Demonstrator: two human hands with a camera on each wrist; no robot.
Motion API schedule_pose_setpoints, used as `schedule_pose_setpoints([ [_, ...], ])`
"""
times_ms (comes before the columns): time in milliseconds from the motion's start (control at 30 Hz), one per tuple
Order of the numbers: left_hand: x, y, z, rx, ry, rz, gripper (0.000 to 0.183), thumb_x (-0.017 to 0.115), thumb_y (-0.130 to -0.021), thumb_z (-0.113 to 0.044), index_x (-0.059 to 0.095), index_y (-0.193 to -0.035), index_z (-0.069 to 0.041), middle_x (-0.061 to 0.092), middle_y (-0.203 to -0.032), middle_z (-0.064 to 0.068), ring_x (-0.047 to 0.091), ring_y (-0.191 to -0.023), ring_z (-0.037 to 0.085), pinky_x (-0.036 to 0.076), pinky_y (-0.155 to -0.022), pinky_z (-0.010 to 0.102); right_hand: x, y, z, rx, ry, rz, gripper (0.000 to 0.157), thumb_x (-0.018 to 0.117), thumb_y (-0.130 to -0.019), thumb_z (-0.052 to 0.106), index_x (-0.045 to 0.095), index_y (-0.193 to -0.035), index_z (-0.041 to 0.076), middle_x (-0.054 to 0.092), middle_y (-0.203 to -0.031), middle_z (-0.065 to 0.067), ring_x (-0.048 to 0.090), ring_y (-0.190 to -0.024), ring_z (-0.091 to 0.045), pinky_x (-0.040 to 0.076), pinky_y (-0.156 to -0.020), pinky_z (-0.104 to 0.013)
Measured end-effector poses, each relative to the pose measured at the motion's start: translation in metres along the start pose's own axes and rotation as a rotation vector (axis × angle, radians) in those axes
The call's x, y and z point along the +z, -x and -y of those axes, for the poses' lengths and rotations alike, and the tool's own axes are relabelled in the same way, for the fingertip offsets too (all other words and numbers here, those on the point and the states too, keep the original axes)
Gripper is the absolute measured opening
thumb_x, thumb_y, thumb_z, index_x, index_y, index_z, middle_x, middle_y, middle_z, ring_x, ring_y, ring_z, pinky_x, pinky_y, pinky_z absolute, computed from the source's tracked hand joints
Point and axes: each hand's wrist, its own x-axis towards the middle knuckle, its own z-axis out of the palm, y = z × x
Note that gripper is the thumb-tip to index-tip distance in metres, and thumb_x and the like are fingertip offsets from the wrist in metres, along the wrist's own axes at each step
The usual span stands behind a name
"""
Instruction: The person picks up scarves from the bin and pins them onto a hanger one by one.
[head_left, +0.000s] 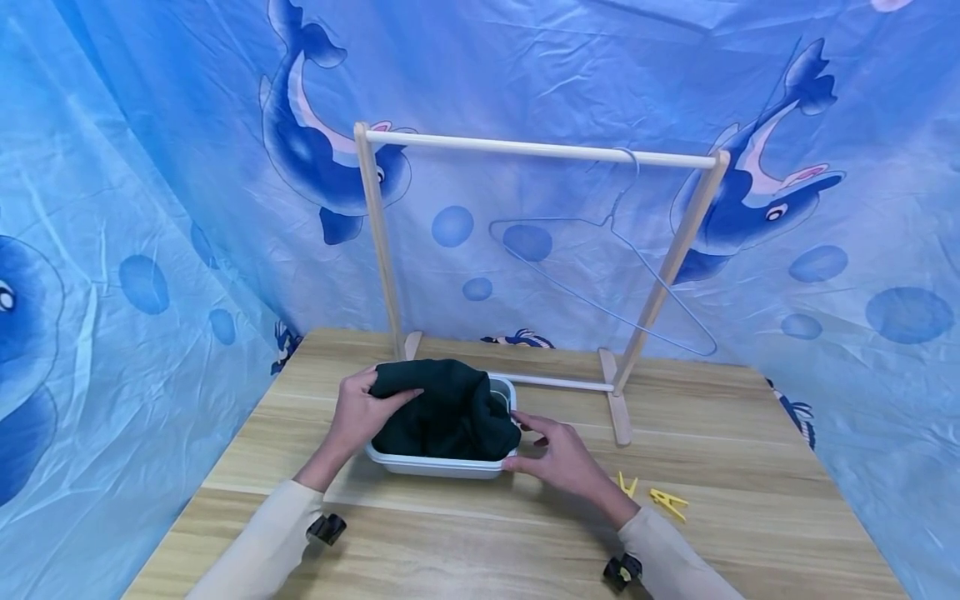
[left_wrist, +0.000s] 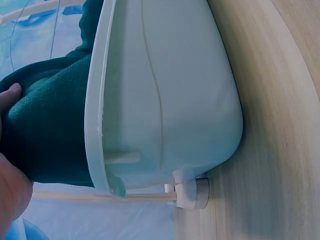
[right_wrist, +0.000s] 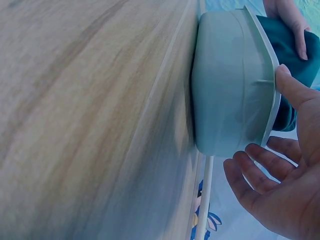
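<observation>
Dark green cloth: A bunched piece [head_left: 442, 408] sits in a pale basin [head_left: 435, 468], heaped above the rim, its right fold reaching the right-hand edge.
Left grip: The left hand [head_left: 360, 408] pinches the cloth's left side, thumb on top, fingertips tucked out of sight.
Right grip: The right hand [head_left: 558, 454] holds the basin's right end, thumb on the rim and fingers curved about the far side.
Sleeves: Two pale cuffs [head_left: 258, 533] reach in from the near edge, a black device [head_left: 326, 528] at each.
Yellow clips: A pair [head_left: 667, 502] lies on the wood-grain table [head_left: 465, 550], near the right wrist.
Wooden rack: Its frame [head_left: 540, 150] stands upright beyond the basin, at the far side.
Wire hanger: One [head_left: 555, 219] hangs tilted from the right part of the bar.
Backdrop: Blue sheeting [head_left: 150, 125] printed with dolphins covers the far and left sides.
</observation>
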Motion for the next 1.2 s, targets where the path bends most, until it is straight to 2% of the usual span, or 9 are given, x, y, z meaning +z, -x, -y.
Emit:
schedule_pose_setpoints([
  [133,-0.001,-0.001,-0.003,-0.045,0.037,-0.034,0.029,0.085,-0.076,0.009,0.077,-0.103,0.004,0.075,-0.099,0.021,0.069,-0.088,-0.002,0.055,-0.076,0.016,0.0,0.0,0.001,-0.001,-0.002,0.0,0.083,0.082,-0.08,0.056,0.056,-0.148,0.015,0.058,-0.146,-0.004,0.063,-0.123,-0.023,0.058,-0.092,-0.04],
  [267,-0.003,-0.002,-0.008,-0.072,0.048,-0.059,0.028,0.086,-0.077,0.005,0.078,-0.103,0.001,0.076,-0.099,0.018,0.069,-0.088,-0.002,0.055,-0.077,0.016,0.001,-0.001,0.001,-0.004,-0.003,-0.001,0.082,0.082,-0.08,0.056,0.057,-0.147,0.015,0.059,-0.146,-0.005,0.064,-0.122,-0.023,0.058,-0.091,-0.041],
  [600,-0.008,-0.01,-0.02,-0.019,0.101,-0.114,0.022,0.088,-0.08,-0.006,0.08,-0.101,-0.005,0.077,-0.097,-0.004,0.072,-0.09,0.006,0.057,-0.078,0.021,0.001,0.0,0.001,-0.006,-0.004,-0.002,0.081,0.082,-0.08,0.055,0.057,-0.147,0.016,0.059,-0.146,-0.005,0.063,-0.123,-0.024,0.058,-0.092,-0.042],
  [833,-0.009,-0.015,-0.032,0.005,0.152,-0.148,0.022,0.086,-0.08,-0.002,0.081,-0.1,-0.006,0.078,-0.1,0.008,0.072,-0.091,0.009,0.058,-0.078,0.023,0.001,0.0,0.0,-0.01,0.006,-0.005,0.081,0.082,-0.08,0.055,0.057,-0.147,0.016,0.059,-0.146,-0.004,0.064,-0.121,-0.02,0.058,-0.091,-0.04],
  [1200,-0.009,-0.026,-0.056,0.054,0.173,-0.172,0.016,0.086,-0.079,0.002,0.08,-0.093,-0.004,0.078,-0.093,0.011,0.073,-0.088,0.01,0.057,-0.078,0.024,0.001,0.001,0.0,0.001,0.007,-0.008,0.08,0.082,-0.08,0.056,0.057,-0.147,0.019,0.059,-0.146,-0.003,0.064,-0.121,-0.018,0.058,-0.091,-0.039],
])
